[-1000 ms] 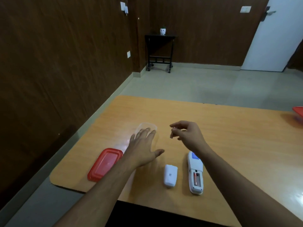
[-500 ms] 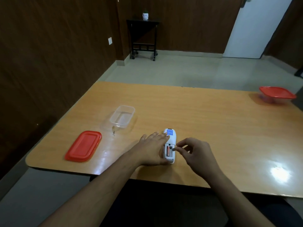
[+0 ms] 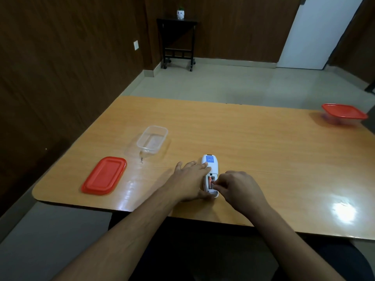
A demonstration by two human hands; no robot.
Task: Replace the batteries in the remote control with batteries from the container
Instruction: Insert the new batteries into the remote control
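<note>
Currently the remote control (image 3: 210,175) lies face down on the wooden table (image 3: 243,142), near the table's near edge, with its long axis pointing away from the person. Its battery compartment, at the end nearest the person, is uncovered, and an orange battery (image 3: 209,181) sits in the left side of that compartment. A blue label shows on the remote control's far half.

The left hand (image 3: 190,180) lies flat against the left side of the remote control, fingers extended and spread, thumb against the near left corner of the body. It presses on the remote control rather than closing around it.

The right hand (image 3: 240,189) is just right of the remote control, fingers curled inward with thumb and forefinger pinched together over the right side of the open compartment. Whether a second battery is held in that pinch cannot be told; the fingertips cover the spot.

The clear plastic container (image 3: 152,139) stands left of and beyond the remote control, well apart from it, uncovered. Its contents cannot be made out. Its red lid (image 3: 104,175) lies flat on the table, left of the remote control and nearer the table's left edge.

A second container with a red lid (image 3: 344,114) stands far to the right of the remote control, near the table's far right corner.
</note>
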